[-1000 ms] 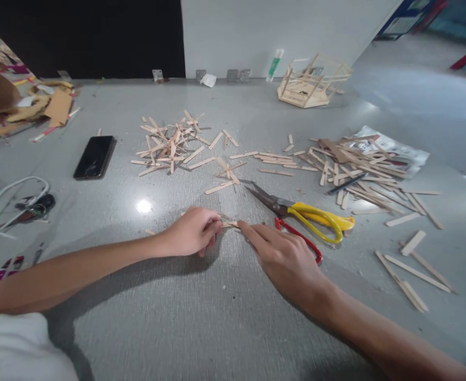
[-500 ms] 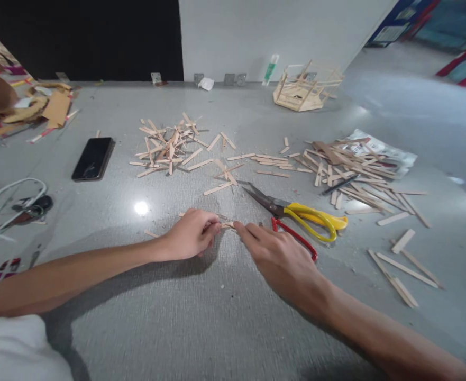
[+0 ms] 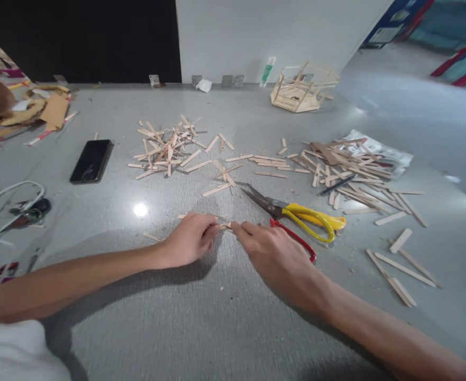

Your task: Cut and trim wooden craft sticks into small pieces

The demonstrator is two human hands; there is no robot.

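My left hand (image 3: 195, 238) is closed, pinching one end of a wooden craft stick (image 3: 225, 226) between thumb and fingertips. From the other side, my right hand (image 3: 274, 248) closes its fingers at the stick's right end; most of the stick is hidden by the hands. Just beyond my right hand lie scissors (image 3: 274, 207) with dark blades and a yellow loop handle. A red handle (image 3: 298, 239) shows right beside that hand. Another craft stick (image 3: 187, 216) lies behind my left hand, and a short piece lies near its wrist.
A loose heap of craft sticks (image 3: 171, 145) lies mid-table, and another pile (image 3: 359, 180) at the right beside a plastic packet (image 3: 399, 159). A phone (image 3: 91, 161) rests left. A hexagonal stick frame (image 3: 302, 92) and a glue tube (image 3: 267, 71) stand by the back panel.
The view has shifted slightly. Both hands stay nearly in place, with the craft stick still between them.
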